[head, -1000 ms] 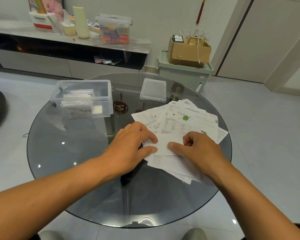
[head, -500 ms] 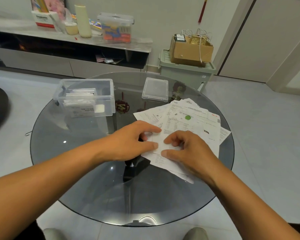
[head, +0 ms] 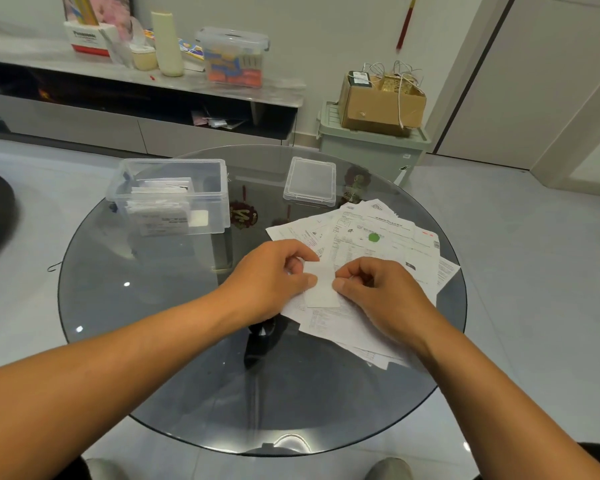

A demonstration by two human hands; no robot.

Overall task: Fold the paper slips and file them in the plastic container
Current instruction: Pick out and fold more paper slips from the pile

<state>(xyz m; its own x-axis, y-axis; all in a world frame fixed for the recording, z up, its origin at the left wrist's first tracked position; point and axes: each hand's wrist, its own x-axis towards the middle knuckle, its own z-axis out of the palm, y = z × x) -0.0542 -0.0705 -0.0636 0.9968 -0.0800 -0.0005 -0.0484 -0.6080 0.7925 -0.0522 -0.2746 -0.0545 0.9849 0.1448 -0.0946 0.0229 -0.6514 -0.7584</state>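
White paper slip [head: 321, 287] pinched at its side edges by left hand [head: 274, 278] and right hand [head: 374, 289], over loose pile of slips [head: 378, 237] on glass bench [head: 153, 306]. Judged thin, light, limp; likely to crease easily and slide on the sheets beneath. Best gripped at edges, crease pressed flat. Plastic container [head: 170, 195] well left, open, already holding folded slips.
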